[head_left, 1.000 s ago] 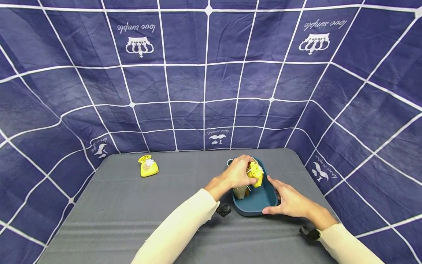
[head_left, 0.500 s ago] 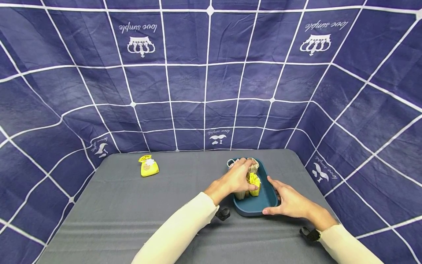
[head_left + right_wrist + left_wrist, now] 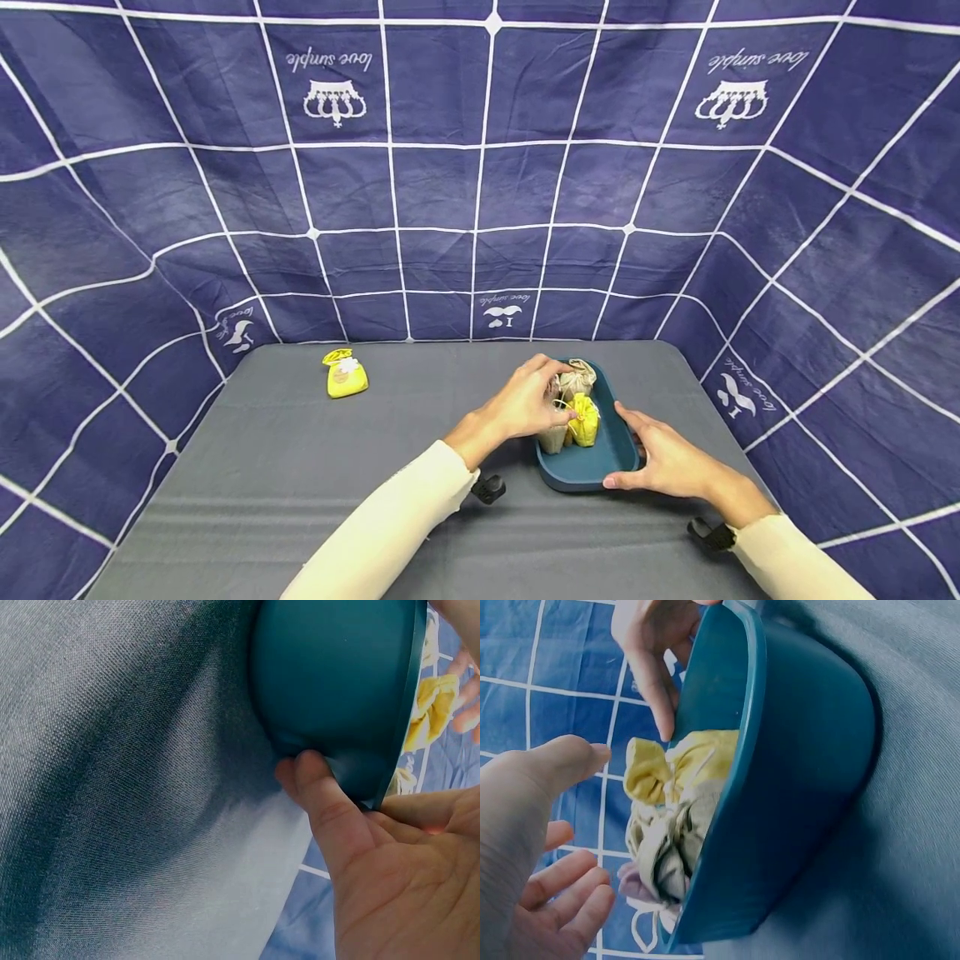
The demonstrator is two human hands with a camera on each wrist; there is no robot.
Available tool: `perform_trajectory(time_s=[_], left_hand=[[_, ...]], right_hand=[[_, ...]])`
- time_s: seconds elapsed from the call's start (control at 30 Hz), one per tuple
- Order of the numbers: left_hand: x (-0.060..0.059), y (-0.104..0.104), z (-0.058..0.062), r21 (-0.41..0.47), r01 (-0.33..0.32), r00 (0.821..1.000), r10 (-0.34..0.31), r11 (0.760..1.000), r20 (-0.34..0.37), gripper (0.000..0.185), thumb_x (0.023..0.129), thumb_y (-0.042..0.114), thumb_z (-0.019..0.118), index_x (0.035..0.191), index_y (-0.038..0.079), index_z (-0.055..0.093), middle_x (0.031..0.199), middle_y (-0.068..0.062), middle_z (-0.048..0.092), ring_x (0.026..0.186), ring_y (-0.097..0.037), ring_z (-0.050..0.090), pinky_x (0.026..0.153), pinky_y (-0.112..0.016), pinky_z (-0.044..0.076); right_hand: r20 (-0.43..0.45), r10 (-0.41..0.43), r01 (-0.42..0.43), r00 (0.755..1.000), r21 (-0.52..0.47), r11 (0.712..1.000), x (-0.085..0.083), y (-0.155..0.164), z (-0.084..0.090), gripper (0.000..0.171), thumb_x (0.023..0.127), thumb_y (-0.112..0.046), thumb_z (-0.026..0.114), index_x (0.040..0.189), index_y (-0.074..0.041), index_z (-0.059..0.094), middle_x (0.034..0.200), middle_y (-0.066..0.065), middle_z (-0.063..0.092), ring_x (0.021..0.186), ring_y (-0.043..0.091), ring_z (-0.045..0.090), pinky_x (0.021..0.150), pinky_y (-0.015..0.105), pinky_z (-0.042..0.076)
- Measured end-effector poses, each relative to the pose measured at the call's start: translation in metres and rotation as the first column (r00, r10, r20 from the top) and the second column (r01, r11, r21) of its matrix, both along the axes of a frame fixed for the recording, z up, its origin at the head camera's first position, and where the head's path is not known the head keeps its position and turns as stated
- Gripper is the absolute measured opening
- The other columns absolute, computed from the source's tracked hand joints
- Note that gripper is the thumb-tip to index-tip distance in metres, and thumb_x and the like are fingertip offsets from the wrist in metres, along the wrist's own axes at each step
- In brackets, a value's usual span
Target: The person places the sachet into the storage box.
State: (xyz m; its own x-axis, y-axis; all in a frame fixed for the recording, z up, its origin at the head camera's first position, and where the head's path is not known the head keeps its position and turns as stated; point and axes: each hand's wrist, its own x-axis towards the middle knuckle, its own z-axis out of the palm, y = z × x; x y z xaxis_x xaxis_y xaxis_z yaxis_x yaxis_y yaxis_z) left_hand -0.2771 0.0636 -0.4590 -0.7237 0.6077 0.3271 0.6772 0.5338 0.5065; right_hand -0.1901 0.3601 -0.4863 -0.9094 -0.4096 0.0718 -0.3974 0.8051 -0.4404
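A teal bin (image 3: 577, 482) stands on the table's right side with several small drawstring pouches in it. The yellow drawstring pouch (image 3: 583, 421) sits upright near its middle, beside a beige drawstring pouch (image 3: 577, 379). My left hand (image 3: 525, 398) hovers over the bin's left side; in the left wrist view its fingers are spread and stand apart from the yellow pouch (image 3: 701, 757) and the grey-beige pouch (image 3: 679, 840). My right hand (image 3: 667, 457) holds the bin's near right corner, its fingers against the outer wall (image 3: 337, 690) in the right wrist view.
Another yellow drawstring pouch (image 3: 347, 379) with a white flower lies at the far left of the grey table (image 3: 300, 475). Blue cloth with white grid lines (image 3: 435, 192) hangs behind and at both sides.
My left hand has let go of the yellow pouch, which was lowered into the bin, and has drawn back slightly left. My right hand stays at the bin.
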Motion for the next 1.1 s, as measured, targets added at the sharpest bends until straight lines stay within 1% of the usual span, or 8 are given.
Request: perform_trajectory(time_s=[0.07,0.23,0.3,0.5,0.67,0.8,0.93,1.1], left_hand=[[-0.001,-0.007,0.001,0.005,-0.007,1.000,0.007,1.000,-0.016,0.068,0.096,0.035,0.094,0.154,0.009,0.071,0.143,-0.012,0.075,0.124,-0.027,0.072,0.111,-0.040,0.061],[-0.002,-0.025,0.001,-0.012,-0.057,0.996,0.056,0.998,-0.069,0.062,0.100,0.041,0.091,0.152,0.015,0.073,0.146,-0.006,0.074,0.140,-0.026,0.071,0.118,-0.045,0.062],[-0.002,-0.035,0.000,-0.015,-0.080,0.994,0.079,0.997,-0.078,0.061,0.100,0.042,0.091,0.152,0.016,0.073,0.147,-0.005,0.074,0.143,-0.027,0.070,0.119,-0.047,0.062],[-0.007,-0.066,-0.008,-0.028,-0.141,0.987,0.139,0.990,-0.078,0.062,0.100,0.044,0.091,0.153,0.017,0.073,0.148,-0.005,0.074,0.142,-0.031,0.071,0.118,-0.051,0.062],[-0.012,-0.094,-0.012,-0.036,-0.198,0.978,0.195,0.980,-0.073,0.061,0.100,0.043,0.092,0.153,0.019,0.073,0.147,-0.005,0.074,0.143,-0.032,0.071,0.117,-0.054,0.062],[-0.017,-0.116,-0.013,-0.029,-0.234,0.970,0.232,0.972,-0.071,0.061,0.100,0.042,0.092,0.153,0.017,0.073,0.147,-0.007,0.074,0.141,-0.033,0.072,0.117,-0.054,0.062],[-0.021,-0.140,-0.015,-0.030,-0.270,0.961,0.267,0.963,-0.074,0.060,0.100,0.040,0.091,0.152,0.015,0.074,0.146,-0.008,0.074,0.136,-0.034,0.074,0.115,-0.054,0.061],[-0.023,-0.175,-0.020,-0.006,-0.325,0.943,0.324,0.946,-0.080,0.057,0.099,0.036,0.092,0.149,0.013,0.076,0.143,-0.011,0.075,0.133,-0.038,0.074,0.112,-0.058,0.061]], right_hand=[[-0.006,0.002,-0.002,1.000,0.002,1.000,0.000,-0.001,0.000,0.135,0.081,-0.064,0.103,0.170,0.015,0.042,0.163,0.034,0.062,0.128,0.029,0.076,0.104,0.040,0.067],[-0.049,-0.004,0.005,0.999,0.026,1.000,0.002,-0.001,0.000,0.136,0.079,-0.067,0.103,0.169,0.015,0.044,0.163,0.033,0.064,0.135,0.033,0.073,0.113,0.051,0.065],[-0.047,-0.007,0.008,0.999,0.022,1.000,0.003,-0.001,-0.001,0.136,0.078,-0.067,0.103,0.169,0.014,0.045,0.162,0.033,0.064,0.134,0.032,0.074,0.111,0.049,0.065],[-0.031,-0.013,0.012,0.999,-0.017,1.000,0.005,-0.002,-0.001,0.135,0.078,-0.064,0.105,0.170,0.015,0.043,0.161,0.035,0.065,0.127,0.029,0.078,0.105,0.037,0.067],[-0.033,-0.010,0.009,0.999,-0.028,1.000,0.004,-0.001,-0.003,0.134,0.079,-0.061,0.105,0.170,0.015,0.043,0.160,0.036,0.064,0.124,0.028,0.079,0.102,0.034,0.068],[-0.032,-0.018,0.017,0.999,-0.024,1.000,0.004,0.000,-0.004,0.134,0.079,-0.061,0.105,0.170,0.014,0.043,0.161,0.035,0.064,0.125,0.028,0.078,0.104,0.036,0.068],[-0.053,-0.030,0.030,0.998,0.001,1.000,0.005,0.001,-0.004,0.134,0.078,-0.063,0.105,0.170,0.012,0.045,0.161,0.033,0.066,0.131,0.031,0.075,0.109,0.045,0.066],[-0.067,-0.027,0.029,0.997,0.026,0.999,0.003,0.002,-0.006,0.134,0.078,-0.067,0.104,0.171,0.010,0.046,0.162,0.030,0.066,0.132,0.031,0.074,0.112,0.052,0.065]])
